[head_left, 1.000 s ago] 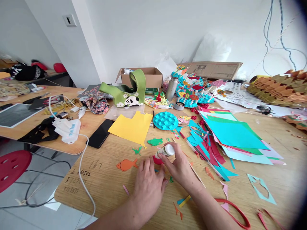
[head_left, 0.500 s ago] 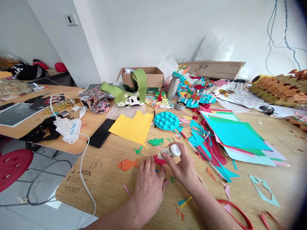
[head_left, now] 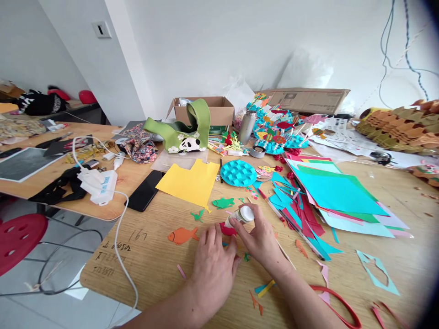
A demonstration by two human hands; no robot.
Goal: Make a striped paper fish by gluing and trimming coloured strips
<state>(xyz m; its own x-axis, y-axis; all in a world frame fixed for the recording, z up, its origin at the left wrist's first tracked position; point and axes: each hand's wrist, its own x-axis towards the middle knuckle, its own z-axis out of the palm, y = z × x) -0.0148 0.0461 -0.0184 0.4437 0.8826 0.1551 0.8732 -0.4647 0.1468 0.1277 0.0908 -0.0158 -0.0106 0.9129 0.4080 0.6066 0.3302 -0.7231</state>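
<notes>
Grn fish (head_left: 222,203) nr wht btl (head_left: 241,215)

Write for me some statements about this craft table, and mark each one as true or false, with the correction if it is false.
1. The right hand holds a small white bottle. True.
2. The flat orange paper fish lies on the angular yellow paper sheet. False: it lies on the light wooden table.
3. The fingertips of the left hand are at the red paper piece. True.
4. The silver metal flask lies on its side. False: it stands upright.
5. The flat black phone is to the left of the yellow sheet. True.
</notes>
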